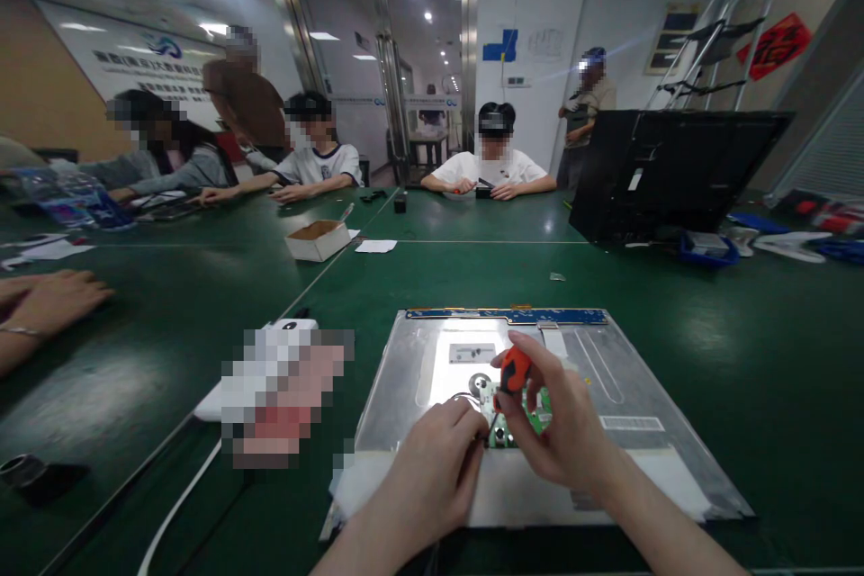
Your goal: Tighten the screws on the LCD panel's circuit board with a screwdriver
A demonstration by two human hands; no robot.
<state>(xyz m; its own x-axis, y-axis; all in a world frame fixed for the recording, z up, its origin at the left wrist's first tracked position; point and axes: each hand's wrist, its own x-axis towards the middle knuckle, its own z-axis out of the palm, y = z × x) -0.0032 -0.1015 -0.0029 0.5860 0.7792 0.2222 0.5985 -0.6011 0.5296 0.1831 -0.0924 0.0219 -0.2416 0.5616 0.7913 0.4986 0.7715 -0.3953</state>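
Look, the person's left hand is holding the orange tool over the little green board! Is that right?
Not the left hand: the head view shows the right hand holding the orange tool over the little green board.

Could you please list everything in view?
Screwdriver: one, orange and black, right hand
Circuit board: one, green, on the panel
Panel: one, silver, on the table
Strip: one, blue, panel's far edge
Table: one, green, foreground
Pixelated object: one, white and reddish, left of panel
Cable: one, white, lower left
Box: one, whitish, left of centre
Paper slip: one, white, beside box
Large equipment: one, black, right
Tray: one, blue, right
Bottles: count unclear, clear, far left
People: at least five, mixed clothing, beyond table
Ladder: one, grey, back right
Wall decoration: one, red, back right
Glass doors: two, clear, back centre
Co-worker's hand: at least one, left edge
Left hand: one, bare, at circuit board
Right hand: one, bare, around screwdriver
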